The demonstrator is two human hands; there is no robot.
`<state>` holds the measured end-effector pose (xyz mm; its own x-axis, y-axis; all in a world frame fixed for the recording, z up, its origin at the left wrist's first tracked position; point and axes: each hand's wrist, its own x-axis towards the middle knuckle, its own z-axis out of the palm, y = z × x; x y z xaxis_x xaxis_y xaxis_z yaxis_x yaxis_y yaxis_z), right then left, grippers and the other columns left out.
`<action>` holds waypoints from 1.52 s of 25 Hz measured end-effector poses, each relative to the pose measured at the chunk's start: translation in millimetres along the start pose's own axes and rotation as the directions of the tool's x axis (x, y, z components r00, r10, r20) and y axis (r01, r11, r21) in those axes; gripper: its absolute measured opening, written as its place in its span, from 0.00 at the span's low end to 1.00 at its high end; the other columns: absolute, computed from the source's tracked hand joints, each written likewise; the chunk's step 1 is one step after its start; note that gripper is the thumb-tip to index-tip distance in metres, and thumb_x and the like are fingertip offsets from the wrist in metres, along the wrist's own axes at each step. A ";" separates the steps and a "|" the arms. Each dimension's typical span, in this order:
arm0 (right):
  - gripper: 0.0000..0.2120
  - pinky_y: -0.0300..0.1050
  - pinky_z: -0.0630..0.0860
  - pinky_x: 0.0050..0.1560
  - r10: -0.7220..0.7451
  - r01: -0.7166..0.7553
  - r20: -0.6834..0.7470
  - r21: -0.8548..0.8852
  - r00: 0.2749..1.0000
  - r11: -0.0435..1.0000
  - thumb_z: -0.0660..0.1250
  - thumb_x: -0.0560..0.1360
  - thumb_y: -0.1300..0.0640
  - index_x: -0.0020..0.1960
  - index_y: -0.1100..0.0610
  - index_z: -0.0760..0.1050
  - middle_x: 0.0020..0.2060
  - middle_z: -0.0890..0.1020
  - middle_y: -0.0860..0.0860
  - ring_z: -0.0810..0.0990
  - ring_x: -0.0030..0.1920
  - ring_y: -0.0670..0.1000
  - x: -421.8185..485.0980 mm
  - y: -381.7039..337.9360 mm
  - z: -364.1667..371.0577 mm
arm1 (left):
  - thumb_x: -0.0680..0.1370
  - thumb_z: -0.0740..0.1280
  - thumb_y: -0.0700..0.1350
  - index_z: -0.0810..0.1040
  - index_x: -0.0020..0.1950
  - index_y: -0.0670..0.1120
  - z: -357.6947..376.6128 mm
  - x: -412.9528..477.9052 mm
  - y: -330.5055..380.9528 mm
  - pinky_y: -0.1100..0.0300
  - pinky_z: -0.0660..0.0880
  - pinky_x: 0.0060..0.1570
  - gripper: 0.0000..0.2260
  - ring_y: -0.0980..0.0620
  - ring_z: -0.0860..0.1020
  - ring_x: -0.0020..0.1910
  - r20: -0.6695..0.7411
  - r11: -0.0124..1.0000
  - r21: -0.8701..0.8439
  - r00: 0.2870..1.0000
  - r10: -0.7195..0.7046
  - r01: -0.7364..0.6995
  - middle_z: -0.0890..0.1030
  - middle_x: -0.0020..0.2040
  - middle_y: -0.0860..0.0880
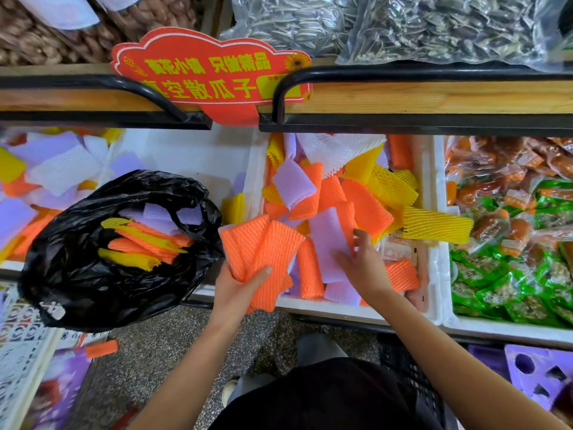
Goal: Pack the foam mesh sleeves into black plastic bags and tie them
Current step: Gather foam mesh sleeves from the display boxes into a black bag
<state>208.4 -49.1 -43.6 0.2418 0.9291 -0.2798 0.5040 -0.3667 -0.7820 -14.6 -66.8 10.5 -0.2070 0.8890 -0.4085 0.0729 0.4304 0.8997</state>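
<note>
Speckled grey stone floor [170,352] underfoot. The left hand [238,287] grips orange foam mesh sleeves [263,252] above the white foam crate's [356,315] front rim. The right hand [362,262] rests, fingers extended, on a lilac foam sleeve [328,243] inside. An open black plastic bag [93,274], part-filled with sleeves, sits just left.

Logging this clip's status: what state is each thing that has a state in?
black plastic bag: open, untied, partly filled with mixed sleeves.
left hand: grips a stack of orange sleeves.
right hand: fingers spread, touching a purple sleeve.
white bin: part full of loose sleeves.
</note>
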 end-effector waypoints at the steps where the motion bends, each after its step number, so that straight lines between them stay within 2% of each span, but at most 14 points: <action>1: 0.28 0.50 0.69 0.54 -0.015 0.015 -0.035 -0.020 0.999 1.000 0.69 0.73 0.60 0.68 0.65 0.62 0.61 0.71 0.61 0.72 0.60 0.60 -6.7 6.3 -7.4 | 0.70 0.74 0.36 0.73 0.57 0.47 1.4 -0.3 -0.3 0.61 0.76 0.44 0.19 0.54 0.80 0.48 0.013 1.000 0.007 1.000 -0.007 0.007 0.81 0.50 0.50; 4: 0.33 0.48 0.66 0.58 0.177 -0.174 0.052 -0.057 0.983 0.983 0.71 0.73 0.58 0.69 0.68 0.58 0.64 0.66 0.63 0.67 0.65 0.61 -24.9 29.3 -8.7 | 0.71 0.73 0.36 0.73 0.51 0.51 9.6 -2.2 -1.8 0.60 0.76 0.40 0.16 0.53 0.80 0.46 0.074 1.000 0.023 0.997 -0.023 0.021 0.81 0.48 0.50; 7: 0.30 0.47 0.66 0.51 0.297 -0.295 0.099 -0.031 0.950 0.955 0.73 0.71 0.55 0.64 0.68 0.63 0.54 0.72 0.59 0.72 0.58 0.60 -25.8 38.9 -3.4 | 0.71 0.73 0.38 0.71 0.55 0.48 13.1 -6.4 -1.4 0.60 0.76 0.38 0.17 0.54 0.79 0.46 0.108 0.998 0.049 0.993 -0.039 0.034 0.80 0.49 0.50; 10: 0.30 0.49 0.63 0.57 0.183 -0.172 0.036 -0.209 0.982 0.963 0.72 0.71 0.52 0.64 0.66 0.64 0.54 0.72 0.58 0.70 0.58 0.60 -28.5 31.0 -10.6 | 0.71 0.73 0.40 0.71 0.57 0.47 5.9 -3.7 0.1 0.57 0.78 0.43 0.18 0.52 0.80 0.48 0.142 0.997 0.037 0.987 -0.078 0.073 0.80 0.51 0.49; 15: 0.24 0.44 0.67 0.47 -0.008 -0.008 -0.174 -0.096 0.985 0.995 0.72 0.68 0.63 0.59 0.66 0.65 0.52 0.67 0.55 0.71 0.54 0.59 -50.3 3.3 -36.4 | 0.71 0.74 0.44 0.71 0.62 0.45 -3.2 2.8 4.9 0.60 0.76 0.47 0.22 0.53 0.79 0.52 0.222 0.995 0.095 0.973 -0.063 0.043 0.80 0.55 0.49; 18: 0.26 0.45 0.70 0.51 -0.124 0.125 -0.336 -0.018 0.934 0.992 0.72 0.68 0.65 0.62 0.66 0.64 0.53 0.66 0.53 0.71 0.54 0.58 -67.7 -31.5 -31.0 | 0.68 0.77 0.46 0.71 0.62 0.42 -3.4 6.6 12.8 0.51 0.76 0.54 0.27 0.51 0.80 0.52 0.143 0.989 0.138 0.989 0.034 -0.054 0.81 0.54 0.46; 21: 0.26 0.46 0.69 0.55 -0.302 0.298 -0.335 -0.065 0.893 0.952 0.72 0.69 0.64 0.62 0.65 0.65 0.52 0.70 0.55 0.72 0.54 0.58 -84.2 -78.5 5.2 | 0.73 0.72 0.40 0.71 0.59 0.43 -3.0 -3.0 27.2 0.62 0.77 0.46 0.17 0.59 0.80 0.44 0.125 0.997 0.010 0.989 0.075 -0.077 0.80 0.51 0.47; 23: 0.25 0.40 0.65 0.56 -0.439 0.423 -0.284 -0.120 0.853 0.898 0.69 0.72 0.59 0.64 0.62 0.62 0.53 0.74 0.60 0.69 0.54 0.55 -91.9 -108.7 31.1 | 0.78 0.67 0.42 0.70 0.55 0.46 -5.1 -20.3 41.0 0.69 0.74 0.39 0.08 0.62 0.78 0.40 0.140 0.981 -0.162 0.981 0.132 -0.109 0.78 0.46 0.50; 24: 0.26 0.40 0.64 0.58 -0.475 0.457 -0.249 -0.128 0.844 0.880 0.66 0.73 0.54 0.66 0.61 0.60 0.56 0.73 0.61 0.68 0.55 0.54 -95.1 -122.7 42.0 | 0.79 0.64 0.45 0.70 0.56 0.46 -11.8 -25.4 45.4 0.70 0.74 0.41 0.08 0.60 0.78 0.43 0.139 0.963 -0.235 0.977 0.164 -0.128 0.78 0.47 0.51; 28: 0.49 0.37 0.58 0.65 -0.502 0.496 -0.100 -0.085 0.859 0.864 0.63 0.67 0.34 0.73 0.65 0.53 0.68 0.65 0.59 0.63 0.66 0.54 -106.0 -172.9 84.0 | 0.76 0.61 0.59 0.66 0.71 0.48 -70.1 -23.2 47.5 0.52 0.69 0.65 0.26 0.52 0.72 0.66 0.117 0.929 -0.305 0.959 0.256 -0.211 0.74 0.67 0.48; 30: 0.53 0.43 0.60 0.68 -0.535 0.526 -0.089 -0.107 0.840 0.844 0.66 0.62 0.32 0.73 0.62 0.49 0.70 0.64 0.60 0.65 0.69 0.57 -107.3 -191.4 110.0 | 0.71 0.62 0.68 0.66 0.71 0.48 -106.1 -20.8 43.8 0.43 0.64 0.69 0.35 0.49 0.68 0.69 0.075 0.931 -0.272 0.959 0.272 -0.243 0.70 0.69 0.46; 33: 0.52 0.54 0.65 0.69 -0.536 0.536 -0.089 -0.027 0.840 0.844 0.74 0.61 0.40 0.73 0.62 0.52 0.68 0.66 0.60 0.67 0.69 0.59 -104.9 -217.2 153.4 | 0.68 0.61 0.74 0.69 0.67 0.52 -154.0 -17.2 37.0 0.49 0.64 0.69 0.35 0.52 0.68 0.68 0.037 0.932 -0.168 0.943 0.330 -0.320 0.70 0.66 0.50; 36: 0.50 0.47 0.65 0.66 -0.474 0.480 -0.157 0.000 0.866 0.877 0.76 0.60 0.51 0.73 0.66 0.55 0.65 0.70 0.60 0.69 0.66 0.60 -100.7 -234.9 187.0 | 0.75 0.60 0.59 0.70 0.61 0.56 -199.0 -6.7 41.1 0.64 0.67 0.63 0.17 0.64 0.69 0.61 0.076 0.896 0.053 0.896 0.438 -0.442 0.71 0.59 0.53; 38: 0.50 0.39 0.62 0.63 -0.465 0.470 -0.113 0.028 0.878 0.882 0.74 0.58 0.51 0.74 0.64 0.54 0.65 0.70 0.58 0.68 0.66 0.58 -97.1 -244.5 196.2 | 0.74 0.62 0.51 0.71 0.61 0.51 -239.2 11.8 41.7 0.66 0.66 0.60 0.16 0.60 0.71 0.59 0.043 0.781 0.288 0.822 0.568 -0.554 0.71 0.58 0.51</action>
<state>-101.0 -40.3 65.6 0.0718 0.9809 0.1806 0.5347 0.1150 -0.8372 -247.4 -75.8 80.0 -0.0871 0.9818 0.1686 0.4531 -0.1117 0.8845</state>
